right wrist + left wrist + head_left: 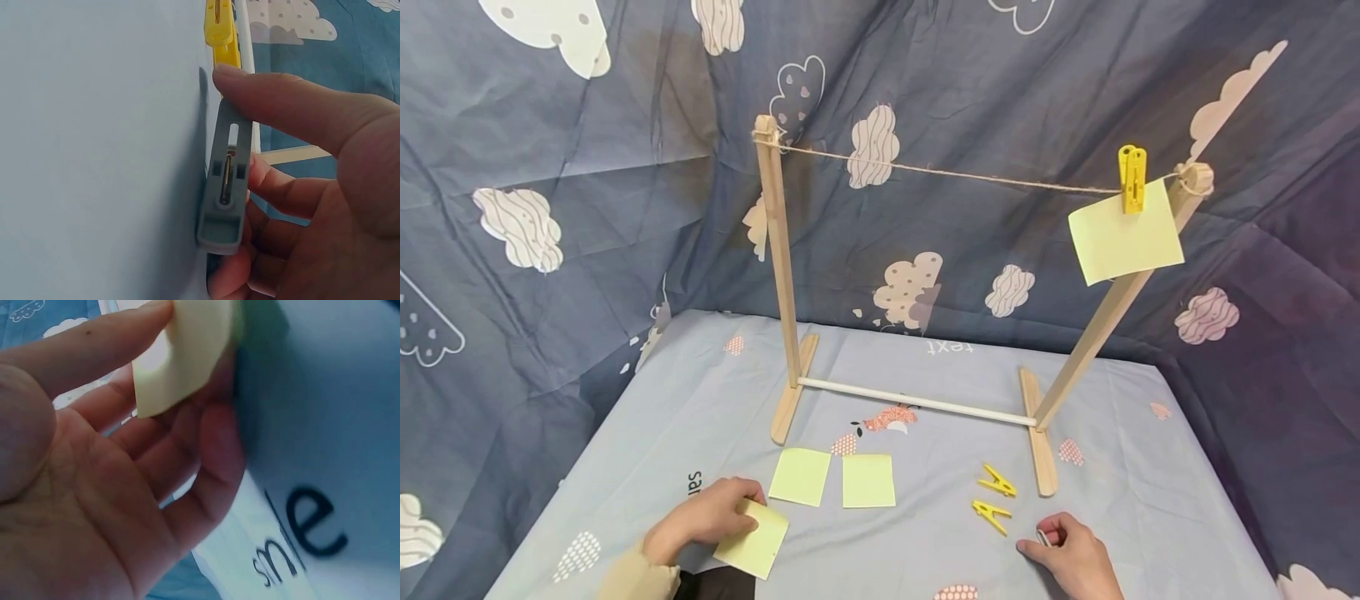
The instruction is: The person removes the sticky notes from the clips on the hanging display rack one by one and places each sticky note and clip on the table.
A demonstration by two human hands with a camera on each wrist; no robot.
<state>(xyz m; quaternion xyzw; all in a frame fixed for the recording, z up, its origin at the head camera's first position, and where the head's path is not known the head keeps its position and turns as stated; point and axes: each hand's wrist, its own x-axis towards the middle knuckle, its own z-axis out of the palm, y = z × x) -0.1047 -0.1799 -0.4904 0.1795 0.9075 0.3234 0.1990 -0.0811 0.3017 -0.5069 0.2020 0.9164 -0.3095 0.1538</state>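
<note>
My left hand (718, 510) pinches a pale yellow sticky note (758, 546) at the front left; in the left wrist view the thumb presses on the note (187, 356) and the fingers curl behind it. At the front right, my right hand (1072, 557) grips a grey clothespin (226, 178) between thumb and fingers, low over the cloth. Two yellow clothespins (992, 515) lie just beyond that hand. Between the hands lie two more sticky notes, one on the left (801, 477) and one on the right (868, 481).
A wooden frame (781, 250) stands behind, its twine (955, 173) strung between two posts. Near the right post, a yellow clothespin (1133, 187) holds a sticky note (1123, 242) on the twine. A white rod (917, 402) joins the feet. Dark cloud-print cloth (625, 100) hangs around the table.
</note>
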